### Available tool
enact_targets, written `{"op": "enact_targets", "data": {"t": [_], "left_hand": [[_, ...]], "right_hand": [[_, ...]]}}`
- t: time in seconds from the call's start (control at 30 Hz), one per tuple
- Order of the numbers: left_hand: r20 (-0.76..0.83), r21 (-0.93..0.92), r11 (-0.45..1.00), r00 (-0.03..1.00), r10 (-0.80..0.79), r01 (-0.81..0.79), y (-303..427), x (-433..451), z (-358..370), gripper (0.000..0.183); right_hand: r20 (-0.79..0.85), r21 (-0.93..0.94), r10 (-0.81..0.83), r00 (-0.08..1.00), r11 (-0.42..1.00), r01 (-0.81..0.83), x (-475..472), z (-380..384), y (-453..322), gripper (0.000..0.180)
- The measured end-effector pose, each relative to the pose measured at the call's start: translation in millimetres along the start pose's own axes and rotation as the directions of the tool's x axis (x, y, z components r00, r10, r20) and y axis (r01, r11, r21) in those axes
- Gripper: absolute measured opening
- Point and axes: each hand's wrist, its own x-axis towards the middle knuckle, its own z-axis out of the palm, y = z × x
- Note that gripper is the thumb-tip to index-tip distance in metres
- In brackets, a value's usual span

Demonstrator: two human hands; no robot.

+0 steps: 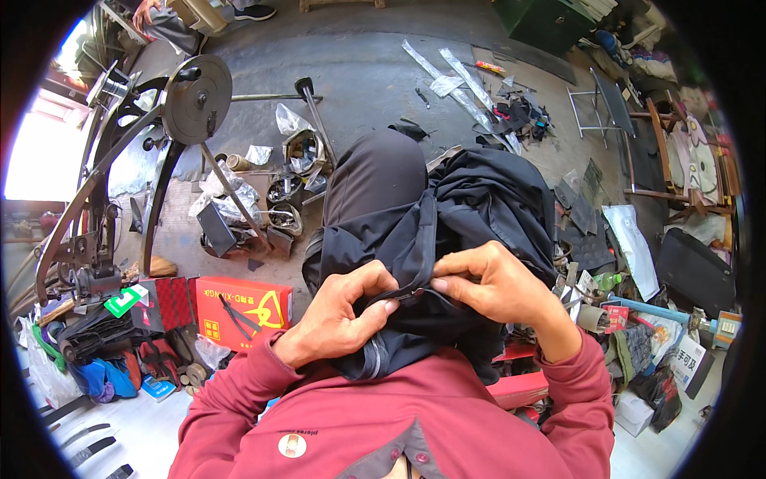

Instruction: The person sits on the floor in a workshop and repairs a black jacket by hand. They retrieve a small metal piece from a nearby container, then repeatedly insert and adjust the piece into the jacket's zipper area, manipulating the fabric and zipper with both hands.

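Note:
A black fabric garment (491, 197) lies bunched across my lap, over the dark trouser knee (377, 173). My left hand (347, 314) pinches its edge between thumb and fingers. On the other side of the same strip my right hand (491, 281) grips the cloth, thumb and forefinger close together. Between the two hands runs a flat black placket (426, 239), and a small brownish metal piece (413, 294) shows at its lower end. What the curled fingers do beneath the cloth is hidden. A grey zipper-like strip (376, 356) curves below my left hand.
At left stands a hand-cranked sewing machine with a large wheel (197, 99). Near my left forearm is a red box (245, 311). Tins of small parts (286, 188) and fabric scraps (520, 117) lie on the floor. A folding stool (610, 102) stands right; another person's hand (143, 15) appears upper left.

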Motion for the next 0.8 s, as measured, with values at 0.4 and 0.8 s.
{"op": "enact_targets", "data": {"t": [0.4, 0.8], "left_hand": [[0.072, 0.034, 0.999, 0.997, -0.011, 0.009, 1.8, 1.5, -5.2, 0.013], [0.254, 0.028, 0.989, 0.958, 0.136, -0.148, -4.1, 9.7, -8.3, 0.018]], "right_hand": [[0.314, 0.595, -0.019, 0.949, 0.783, -0.181, 22.7, 7.5, 26.7, 0.03], [0.444, 0.606, -0.133, 0.886, 0.773, -0.187, 17.8, 4.2, 34.7, 0.035]]}}
